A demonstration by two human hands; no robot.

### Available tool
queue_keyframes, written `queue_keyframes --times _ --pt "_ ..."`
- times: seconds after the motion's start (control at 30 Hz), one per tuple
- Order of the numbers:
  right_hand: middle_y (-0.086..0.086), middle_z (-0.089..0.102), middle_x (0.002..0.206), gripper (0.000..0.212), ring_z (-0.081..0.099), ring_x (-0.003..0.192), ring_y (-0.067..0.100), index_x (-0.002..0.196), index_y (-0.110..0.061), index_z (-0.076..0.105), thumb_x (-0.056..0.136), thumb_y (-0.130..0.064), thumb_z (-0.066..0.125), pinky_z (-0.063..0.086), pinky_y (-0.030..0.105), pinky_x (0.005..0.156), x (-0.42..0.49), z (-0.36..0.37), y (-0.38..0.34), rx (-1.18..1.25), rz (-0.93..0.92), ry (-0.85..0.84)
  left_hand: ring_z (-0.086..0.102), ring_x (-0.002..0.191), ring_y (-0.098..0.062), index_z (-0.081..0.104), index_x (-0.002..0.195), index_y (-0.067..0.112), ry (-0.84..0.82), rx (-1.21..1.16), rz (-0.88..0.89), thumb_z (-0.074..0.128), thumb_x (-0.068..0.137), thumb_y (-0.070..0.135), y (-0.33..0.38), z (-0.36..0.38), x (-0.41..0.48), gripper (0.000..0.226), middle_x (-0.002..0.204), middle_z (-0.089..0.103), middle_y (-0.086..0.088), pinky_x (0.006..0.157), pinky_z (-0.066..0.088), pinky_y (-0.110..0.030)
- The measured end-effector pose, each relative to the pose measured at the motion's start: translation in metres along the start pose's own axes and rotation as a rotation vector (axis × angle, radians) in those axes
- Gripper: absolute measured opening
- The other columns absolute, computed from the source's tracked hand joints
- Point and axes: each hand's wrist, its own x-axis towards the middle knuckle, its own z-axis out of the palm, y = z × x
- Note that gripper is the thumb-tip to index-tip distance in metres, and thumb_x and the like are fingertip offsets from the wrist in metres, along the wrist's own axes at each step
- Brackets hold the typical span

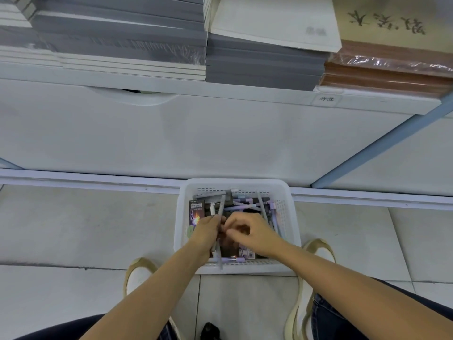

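A white perforated plastic basket (288,217) stands on the tiled floor between my feet. It holds several grey and purple pens (247,202) and dark printed packets (196,212). My left hand (207,233) grips a small bundle of grey pens (221,204) that stick up and out both ends of the fist. My right hand (250,233) reaches into the basket with its fingers curled down toward the contents next to the left hand; whether it holds anything is hidden.
A white shelf unit front (171,133) rises right behind the basket. Stacks of grey and white notebooks (137,38) and brown wrapped ones (384,69) lie on the shelf above. My shoes (137,276) flank the basket on pale floor tiles.
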Motion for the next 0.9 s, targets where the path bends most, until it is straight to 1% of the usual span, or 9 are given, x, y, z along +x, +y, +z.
queue_keyframes --times 0.07,0.1,0.2,0.27,0.33,0.43,0.63,0.77,0.9 --pt "-0.012 0.067 0.092 0.01 0.063 0.084 0.002 0.101 -0.022 0.064 0.092 -0.021 0.06 0.055 0.028 0.082 0.007 -0.006 0.008 -0.089 0.08 0.136 0.045 0.053 -0.016 0.053 0.089 0.009 0.067 -0.031 0.006 0.033 0.101 0.015 0.001 -0.009 0.001 0.024 0.063 0.046 -0.004 0.051 0.039 -0.027" --pt "-0.009 0.066 0.102 0.02 0.062 0.093 0.003 0.111 -0.022 0.061 0.092 -0.027 0.062 0.054 0.033 0.088 0.011 -0.008 0.012 -0.169 0.153 0.15 0.039 0.049 -0.014 0.05 0.086 0.011 0.104 -0.042 -0.003 0.033 0.1 0.017 0.001 -0.015 0.002 0.023 0.059 0.042 -0.001 0.047 0.033 -0.025" --pt "-0.001 0.048 0.138 0.074 0.046 0.125 0.014 0.138 -0.023 0.042 0.078 -0.057 0.068 0.041 0.039 0.107 0.017 -0.005 0.024 -0.478 0.324 -0.015 0.027 0.041 -0.009 0.047 0.074 0.014 0.166 -0.019 0.02 0.044 0.1 0.032 -0.004 -0.032 0.002 0.032 0.054 0.036 0.002 0.038 0.025 -0.02" --pt "0.001 0.039 0.143 0.089 0.037 0.13 0.02 0.14 -0.02 0.038 0.071 -0.066 0.068 0.034 0.038 0.108 0.02 0.007 0.029 -0.7 0.308 -0.064 0.029 0.042 -0.009 0.05 0.075 0.012 0.175 0.051 0.048 0.049 0.098 0.038 -0.008 -0.037 0.001 0.035 0.055 0.038 0.001 0.038 0.028 -0.019" --pt "0.001 0.042 0.133 0.083 0.04 0.122 0.02 0.133 -0.018 0.042 0.069 -0.062 0.072 0.037 0.035 0.102 0.025 0.015 0.033 -0.744 0.296 -0.028 0.033 0.046 -0.011 0.055 0.085 0.007 0.184 0.113 0.045 0.051 0.098 0.035 -0.012 -0.039 0.002 0.031 0.059 0.041 -0.002 0.042 0.032 -0.02" --pt "-0.005 0.045 0.111 0.057 0.045 0.104 0.014 0.11 -0.023 0.046 0.07 -0.049 0.078 0.042 0.027 0.082 0.028 0.015 0.036 -0.577 0.277 0.023 0.033 0.049 -0.011 0.057 0.091 0.005 0.157 0.095 0.027 0.049 0.1 0.029 -0.015 -0.042 0.005 0.027 0.061 0.042 -0.003 0.043 0.032 -0.019" --pt "-0.014 0.057 0.079 0.013 0.058 0.079 0.01 0.091 -0.022 0.063 0.083 -0.024 0.073 0.041 0.023 0.068 0.027 0.0 0.04 -0.392 0.233 -0.062 0.035 0.048 -0.01 0.057 0.094 0.005 0.144 0.118 0.034 0.053 0.098 0.026 -0.018 -0.046 0.012 0.021 0.064 0.043 -0.005 0.042 0.034 -0.019" --pt "-0.01 0.067 0.089 0.006 0.063 0.082 0.004 0.095 -0.025 0.066 0.089 -0.024 0.067 0.049 0.023 0.078 0.026 -0.008 0.031 -0.055 0.224 0.069 0.036 0.038 -0.005 0.061 0.091 0.009 0.113 0.157 0.088 0.062 0.092 0.034 -0.018 -0.043 0.011 0.025 0.053 0.047 0.001 0.04 0.037 -0.017" --pt "-0.006 0.073 0.093 0.015 0.069 0.084 0.003 0.102 -0.024 0.069 0.087 -0.024 0.07 0.054 0.019 0.076 0.035 -0.001 0.006 0.17 0.201 -0.073 0.05 0.04 -0.006 0.064 0.093 0.006 0.031 -0.035 0.147 0.068 0.087 0.032 -0.009 -0.034 0.005 0.026 0.047 0.056 0.005 0.041 0.042 -0.016"
